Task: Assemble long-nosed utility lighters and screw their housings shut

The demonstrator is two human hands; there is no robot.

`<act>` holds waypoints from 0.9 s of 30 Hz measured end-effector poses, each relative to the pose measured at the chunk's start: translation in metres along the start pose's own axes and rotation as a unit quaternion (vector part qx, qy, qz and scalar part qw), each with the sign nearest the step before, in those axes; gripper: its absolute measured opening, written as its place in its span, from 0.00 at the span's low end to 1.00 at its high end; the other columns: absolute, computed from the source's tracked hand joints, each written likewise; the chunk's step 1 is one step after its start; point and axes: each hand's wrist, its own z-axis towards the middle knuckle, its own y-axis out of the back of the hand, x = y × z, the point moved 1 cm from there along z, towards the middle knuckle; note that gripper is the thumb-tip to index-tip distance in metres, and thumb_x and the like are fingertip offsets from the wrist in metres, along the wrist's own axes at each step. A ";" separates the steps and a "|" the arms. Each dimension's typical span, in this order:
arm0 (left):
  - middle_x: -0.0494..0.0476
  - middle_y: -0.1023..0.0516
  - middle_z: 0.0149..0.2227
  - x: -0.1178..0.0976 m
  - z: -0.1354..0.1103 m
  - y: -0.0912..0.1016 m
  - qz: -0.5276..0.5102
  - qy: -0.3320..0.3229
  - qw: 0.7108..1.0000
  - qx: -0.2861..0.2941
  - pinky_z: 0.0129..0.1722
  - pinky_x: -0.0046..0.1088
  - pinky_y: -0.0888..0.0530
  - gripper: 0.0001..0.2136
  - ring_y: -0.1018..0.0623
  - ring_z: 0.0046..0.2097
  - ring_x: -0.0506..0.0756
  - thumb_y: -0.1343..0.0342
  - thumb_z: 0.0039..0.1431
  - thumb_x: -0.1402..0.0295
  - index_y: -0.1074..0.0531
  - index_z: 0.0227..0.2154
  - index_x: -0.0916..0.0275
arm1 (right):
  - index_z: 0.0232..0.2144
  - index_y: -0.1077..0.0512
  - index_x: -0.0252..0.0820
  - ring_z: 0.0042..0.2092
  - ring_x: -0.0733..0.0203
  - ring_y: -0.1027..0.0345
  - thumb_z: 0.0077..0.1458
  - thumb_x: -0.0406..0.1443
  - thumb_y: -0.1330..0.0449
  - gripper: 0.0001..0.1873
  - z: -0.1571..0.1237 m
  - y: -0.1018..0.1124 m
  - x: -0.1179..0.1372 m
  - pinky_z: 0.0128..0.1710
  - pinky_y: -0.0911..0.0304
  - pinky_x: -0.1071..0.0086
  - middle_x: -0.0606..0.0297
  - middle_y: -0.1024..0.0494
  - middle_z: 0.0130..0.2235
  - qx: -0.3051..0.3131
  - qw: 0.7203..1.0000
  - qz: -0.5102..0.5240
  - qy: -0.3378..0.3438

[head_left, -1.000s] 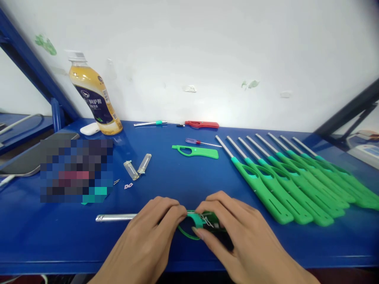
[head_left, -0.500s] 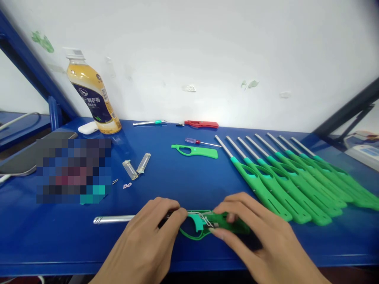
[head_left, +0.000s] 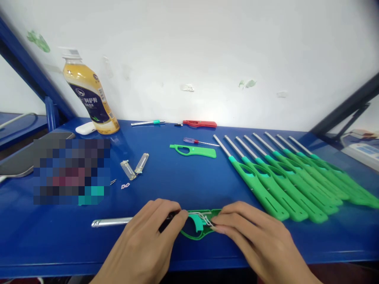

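Near the table's front edge lies an opened green gas lighter, its inside facing up and its metal tube pointing left. My left hand is closed around it where the tube meets the handle. A teal trigger sits by the finger loop, with white wires running past it. My right hand bends over the handle's right part, thumb and fingers pinched together at the wire ends. Whatever lies under those fingers is hidden. Behind, a loose green handle half rests beside a screwdriver.
Several green lighters lie in a row at right. Two clear gas tanks, small screws and a pink piece lie left of centre. A drink bottle, a phone and a red handle are farther back.
My right hand's fingers have drawn together and lowered, covering more of the handle and the dark part by the wires. My left hand keeps its hold. The view has shifted slightly.
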 end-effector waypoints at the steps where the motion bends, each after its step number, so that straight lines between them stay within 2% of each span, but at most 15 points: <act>1: 0.60 0.20 0.49 0.000 0.001 0.000 -0.002 0.001 1.000 -0.004 0.47 0.37 0.19 0.21 0.20 0.48 0.58 0.53 0.69 0.86 0.27 0.56 0.61 | 0.45 0.24 0.47 0.40 0.65 0.21 0.74 0.33 0.43 0.07 0.000 0.000 0.000 0.42 0.26 0.72 0.67 0.18 0.42 -0.004 1.000 0.000 -0.001; 10: 0.60 0.21 0.47 -0.002 0.008 0.000 -0.032 -0.007 0.999 -0.004 0.45 0.36 0.21 0.19 0.22 0.45 0.57 0.53 0.69 0.87 0.26 0.54 0.63 | 0.47 0.27 0.47 0.40 0.65 0.21 0.75 0.32 0.44 0.07 0.000 -0.001 0.001 0.42 0.27 0.72 0.69 0.18 0.42 0.008 1.000 0.016 -0.005; 16: 0.60 0.19 0.48 -0.006 0.009 0.001 -0.022 -0.027 0.999 0.009 0.49 0.41 0.22 0.11 0.22 0.49 0.60 0.47 0.75 0.77 0.22 0.52 0.63 | 0.46 0.27 0.47 0.40 0.65 0.22 0.75 0.31 0.45 0.08 -0.001 0.000 0.000 0.42 0.26 0.72 0.69 0.17 0.42 0.010 1.000 0.021 -0.005; 21: 0.59 0.18 0.43 -0.007 0.014 0.000 -0.041 -0.023 0.999 -0.007 0.42 0.38 0.23 0.09 0.23 0.43 0.58 0.47 0.77 0.74 0.22 0.50 0.63 | 0.46 0.26 0.47 0.41 0.64 0.22 0.75 0.31 0.44 0.08 -0.002 0.000 0.000 0.43 0.27 0.71 0.68 0.17 0.43 0.008 1.000 0.025 -0.003; 27: 0.57 0.18 0.44 -0.006 0.012 -0.001 -0.046 -0.031 0.998 -0.007 0.42 0.36 0.24 0.07 0.23 0.43 0.57 0.45 0.77 0.73 0.22 0.49 0.62 | 0.44 0.26 0.47 0.38 0.64 0.24 0.75 0.33 0.44 0.08 -0.003 -0.003 0.001 0.41 0.28 0.69 0.69 0.18 0.42 0.003 1.000 0.018 -0.009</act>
